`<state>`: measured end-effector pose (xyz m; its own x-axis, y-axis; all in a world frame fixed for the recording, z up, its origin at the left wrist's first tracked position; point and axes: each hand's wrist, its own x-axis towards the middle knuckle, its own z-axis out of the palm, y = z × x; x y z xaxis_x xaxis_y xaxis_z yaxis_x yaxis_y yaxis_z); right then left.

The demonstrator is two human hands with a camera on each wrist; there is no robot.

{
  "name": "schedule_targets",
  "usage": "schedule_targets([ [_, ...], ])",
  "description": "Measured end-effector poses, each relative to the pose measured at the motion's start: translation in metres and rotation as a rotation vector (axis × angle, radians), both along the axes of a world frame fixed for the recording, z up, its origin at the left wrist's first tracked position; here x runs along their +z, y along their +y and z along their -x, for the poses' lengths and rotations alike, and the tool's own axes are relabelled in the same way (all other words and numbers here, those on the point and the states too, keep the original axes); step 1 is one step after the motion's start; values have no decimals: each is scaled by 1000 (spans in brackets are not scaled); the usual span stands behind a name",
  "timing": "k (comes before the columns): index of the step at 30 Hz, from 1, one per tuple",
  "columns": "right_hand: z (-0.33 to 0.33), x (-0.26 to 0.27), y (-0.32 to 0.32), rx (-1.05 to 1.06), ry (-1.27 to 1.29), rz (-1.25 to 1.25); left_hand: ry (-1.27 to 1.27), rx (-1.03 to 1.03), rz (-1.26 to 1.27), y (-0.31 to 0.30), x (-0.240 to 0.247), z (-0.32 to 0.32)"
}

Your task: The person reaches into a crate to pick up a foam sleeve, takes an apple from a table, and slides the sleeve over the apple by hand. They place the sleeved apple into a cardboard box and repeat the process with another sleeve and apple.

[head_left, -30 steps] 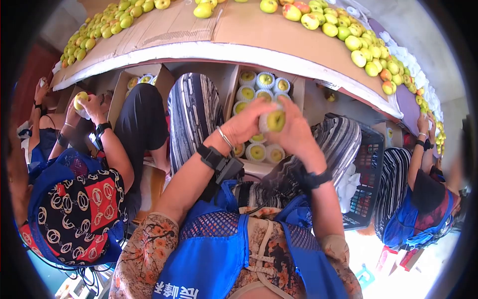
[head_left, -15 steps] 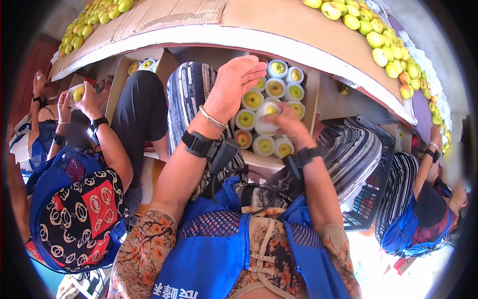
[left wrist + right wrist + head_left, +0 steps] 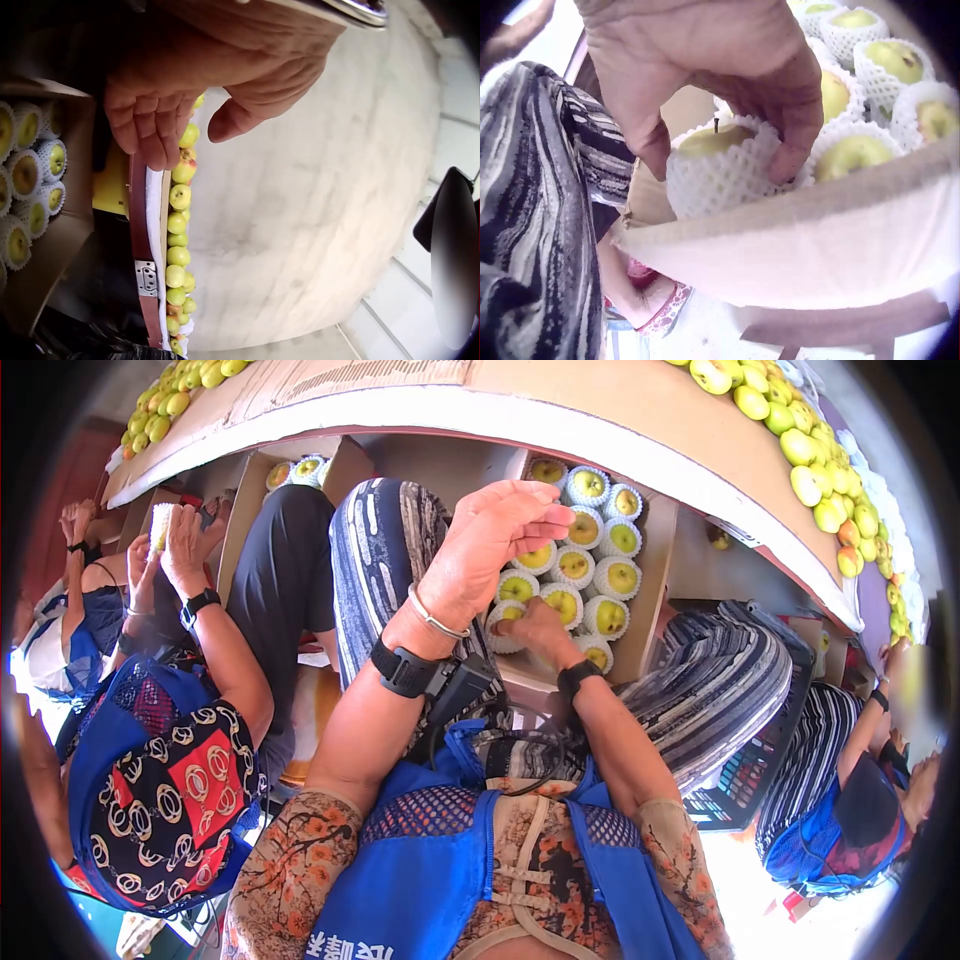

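Observation:
My right hand [image 3: 545,632] grips a yellow-green apple [image 3: 720,176] in a white foam net, thumb on one side and fingers on the other. The apple sits in the near left corner of a cardboard box [image 3: 810,214], its stem upward. Beside it in the box are several netted apples [image 3: 605,615], set close together in rows. Over the box's left side hangs my left hand [image 3: 490,545], holding nothing. In the left wrist view its fingers [image 3: 154,131] are slightly bent and the thumb stands apart.
Beyond the box runs a cardboard-covered table [image 3: 560,410] with loose apples [image 3: 800,450] piled at its right. A dark plastic crate [image 3: 745,770] stands right of my knee. On the left another person [image 3: 160,780] handles a netted apple [image 3: 160,525]; a third person [image 3: 850,780] sits at the right.
The netted apple has gone from between both hands down into the box's near left corner with my right hand. My left hand has let go of it and moved away, up and left.

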<state>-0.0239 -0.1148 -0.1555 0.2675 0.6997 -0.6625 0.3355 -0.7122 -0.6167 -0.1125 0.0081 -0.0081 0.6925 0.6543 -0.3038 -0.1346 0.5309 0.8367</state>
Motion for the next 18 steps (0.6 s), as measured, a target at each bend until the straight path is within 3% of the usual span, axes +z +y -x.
schedule_targets([
  [8,22,-5,-13,68,-311,2,34,10,-36,-2,2,-1],
  [12,17,-6,-14,163,-235,12,140,-83,-130,-4,-5,-6],
  [14,10,-10,-16,151,-116,-15,322,-245,-433,-3,-32,-15],
  [18,8,-30,-23,136,-109,-95,668,-663,-1188,0,-106,-43],
])
